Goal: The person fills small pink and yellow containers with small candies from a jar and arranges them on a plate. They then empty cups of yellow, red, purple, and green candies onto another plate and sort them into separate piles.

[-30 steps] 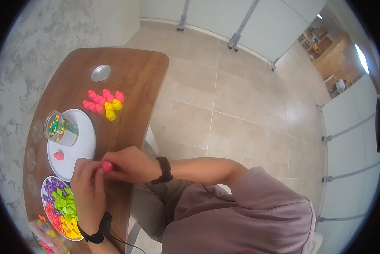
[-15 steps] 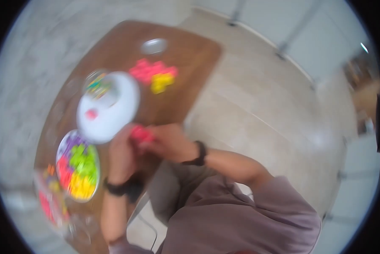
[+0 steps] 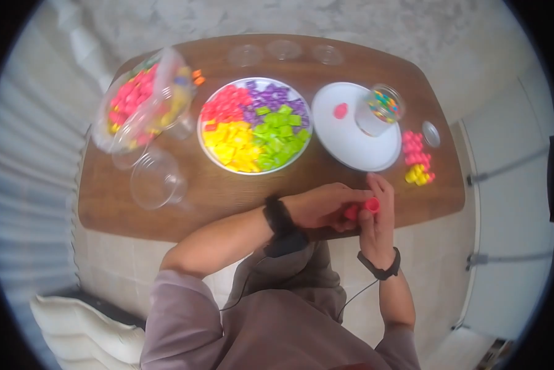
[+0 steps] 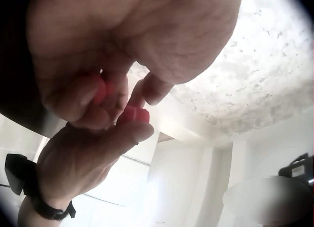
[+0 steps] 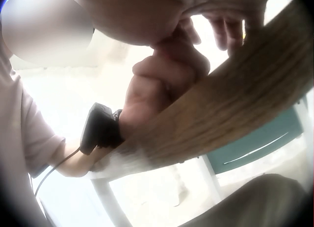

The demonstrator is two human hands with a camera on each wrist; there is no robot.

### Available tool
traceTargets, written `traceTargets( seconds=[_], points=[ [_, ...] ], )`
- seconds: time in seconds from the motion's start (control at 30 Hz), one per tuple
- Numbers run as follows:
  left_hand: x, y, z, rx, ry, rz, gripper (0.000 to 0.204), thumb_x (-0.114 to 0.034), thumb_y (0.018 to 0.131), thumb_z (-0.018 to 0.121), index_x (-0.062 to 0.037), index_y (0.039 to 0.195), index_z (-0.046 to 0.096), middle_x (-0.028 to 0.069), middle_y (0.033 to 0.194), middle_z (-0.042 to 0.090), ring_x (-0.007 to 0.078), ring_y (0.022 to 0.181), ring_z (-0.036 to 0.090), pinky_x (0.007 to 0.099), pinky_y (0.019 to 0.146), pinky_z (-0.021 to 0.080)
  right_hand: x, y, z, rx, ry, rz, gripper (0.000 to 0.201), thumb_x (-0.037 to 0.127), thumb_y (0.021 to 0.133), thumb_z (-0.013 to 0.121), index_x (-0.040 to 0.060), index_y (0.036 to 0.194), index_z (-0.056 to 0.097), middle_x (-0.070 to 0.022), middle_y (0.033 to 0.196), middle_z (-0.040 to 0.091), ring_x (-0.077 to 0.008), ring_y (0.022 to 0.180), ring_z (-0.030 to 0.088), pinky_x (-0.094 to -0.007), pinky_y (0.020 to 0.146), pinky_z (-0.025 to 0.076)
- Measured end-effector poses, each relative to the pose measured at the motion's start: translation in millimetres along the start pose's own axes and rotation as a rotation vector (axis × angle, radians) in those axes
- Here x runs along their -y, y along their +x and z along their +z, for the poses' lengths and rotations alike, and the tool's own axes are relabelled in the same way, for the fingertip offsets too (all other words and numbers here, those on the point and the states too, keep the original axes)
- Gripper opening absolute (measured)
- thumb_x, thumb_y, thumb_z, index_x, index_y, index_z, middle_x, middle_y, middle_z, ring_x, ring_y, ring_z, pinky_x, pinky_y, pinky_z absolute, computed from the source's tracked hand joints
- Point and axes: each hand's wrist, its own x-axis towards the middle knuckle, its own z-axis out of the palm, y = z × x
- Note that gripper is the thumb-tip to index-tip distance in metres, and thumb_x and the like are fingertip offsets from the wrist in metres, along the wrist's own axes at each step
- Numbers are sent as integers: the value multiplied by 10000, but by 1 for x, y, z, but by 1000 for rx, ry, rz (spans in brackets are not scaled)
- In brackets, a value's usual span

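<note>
In the head view, my left hand [image 3: 319, 205] and right hand [image 3: 383, 227] meet above the table's near edge. Thumb and fingers of the right hand pinch a small hollow red piece [image 3: 372, 205], its round open end facing up. Right beside it, the left fingers curl round another red piece [image 3: 351, 213], mostly covered by them. The left wrist view shows this left-hand piece [image 4: 100, 89] between bent fingers, with the right hand's red piece [image 4: 135, 115] close by. The right wrist view shows both hands together, but the pieces are hidden there.
A round plate [image 3: 256, 172] bears red, purple, yellow and green wrapped sweets. An oval white plate [image 3: 351, 145] carries a jar [image 3: 378, 112] and a pink piece [image 3: 340, 111]. Pink bottles [image 3: 414, 148], yellow ones [image 3: 417, 175] and a silver lid [image 3: 431, 134] lie right; a filled bag [image 3: 132, 102] and clear cup [image 3: 156, 179], left.
The head view has swung left, bringing the whole table into sight. Earlier both hands were together on a red piece; now each hand holds a separate red piece, the right one's open end showing.
</note>
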Motion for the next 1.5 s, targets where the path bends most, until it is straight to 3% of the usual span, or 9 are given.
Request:
traceTargets(
  seconds=[0.2,0.33,0.4,0.57,0.77,0.87,0.97,1.37,1.5],
  points=[
    [-1,-3,-1,56,-55,102,297,-360,1041,574,-92,921,620,-24,760,520,88,630,457,233,567,363,13,22,-3,117,95,90,628,423,1033,543,-53,1436,477,-213,1428,462,-342,1275,503,-404,1094,386],
    [7,7,-10,41,-223,182,277,-349,1032,574,-103,906,588,-20,763,532,94,635,478,237,566,363,24,48,-27,240,-73,16,630,396,1002,596,-24,1451,462,-203,1400,497,-318,1262,520,-401,1055,418],
    [3,10,-13,14,-219,173,265,-347,1027,574,-106,915,580,-15,766,537,98,637,485,240,565,360,28,72,-44,140,-135,-68,517,296,1009,595,-15,1413,511,-188,1315,572,-291,1215,559,-383,1010,449],
    [1,10,-16,19,-189,155,242,-348,1017,574,-114,956,574,-10,777,543,104,645,492,244,570,353,16,165,-80,-9,-332,76,278,141,989,594,-44,1170,693,-134,1024,704,-200,964,668,-319,855,501],
    [1,13,-19,12,-143,155,239,-352,1012,582,-135,911,573,-19,781,541,97,663,491,243,583,362,-35,219,-69,299,-572,-16,231,88,853,668,-56,1021,735,-130,772,731,-189,703,671,-331,698,530],
    [3,14,-20,38,-132,167,246,-355,1013,580,-144,886,569,-27,779,530,94,666,491,246,587,371,-38,233,-68,435,-390,159,200,68,853,666,-60,988,740,-95,749,719,-141,691,651,-314,685,529],
    [3,13,-19,28,-117,158,250,-357,1016,577,-147,879,567,-34,778,519,91,666,494,245,590,376,-43,237,-70,472,-320,180,149,34,850,658,-67,926,738,-59,737,703,-99,686,622,-293,671,525],
    [2,16,-22,23,-117,160,235,-356,1012,589,-150,902,578,-38,783,537,86,660,504,244,576,381,-50,234,-72,461,-193,165,145,-5,851,650,-65,960,725,-51,796,714,-97,739,635,-289,708,534],
    [3,16,-23,43,-119,162,225,-353,1010,591,-149,915,581,-34,778,546,93,663,506,239,576,376,-44,231,-74,461,-320,128,149,-21,845,649,-64,968,722,-61,794,710,-105,738,639,-293,707,535]
  ],
)
